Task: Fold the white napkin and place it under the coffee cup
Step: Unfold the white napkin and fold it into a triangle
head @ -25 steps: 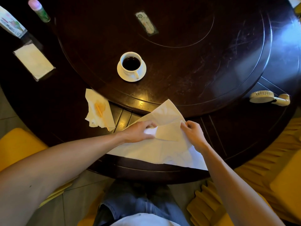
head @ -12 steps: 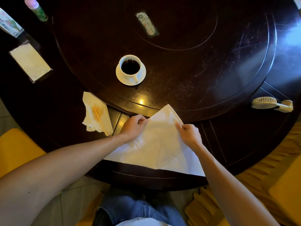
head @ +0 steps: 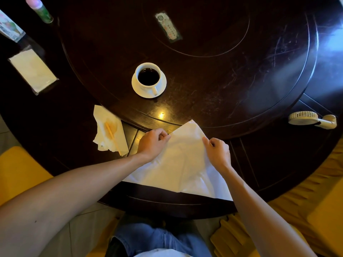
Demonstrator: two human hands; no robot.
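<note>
The white napkin (head: pixel 182 160) lies as a large triangle on the near edge of the dark round table (head: pixel 232 75), its tip pointing away from me. My left hand (head: pixel 152 144) pinches its left slanted edge with curled fingers. My right hand (head: pixel 218 152) pinches the right slanted edge. The white coffee cup (head: pixel 148 76), full of dark coffee, stands on its saucer (head: pixel 161 85) beyond the napkin on the raised turntable, apart from both hands.
A crumpled stained tissue with a wooden stick (head: pixel 108 131) lies left of my left hand. A tissue pack (head: pixel 33 70) and a green bottle (head: pixel 39 10) sit far left. A small hand fan (head: pixel 311 119) lies at right. Yellow chairs (head: pixel 18 171) flank me.
The near corner of the napkin was carried up to the far tip, making a flat triangle. Both hands slid outward along its slanted edges. The view shifted slightly.
</note>
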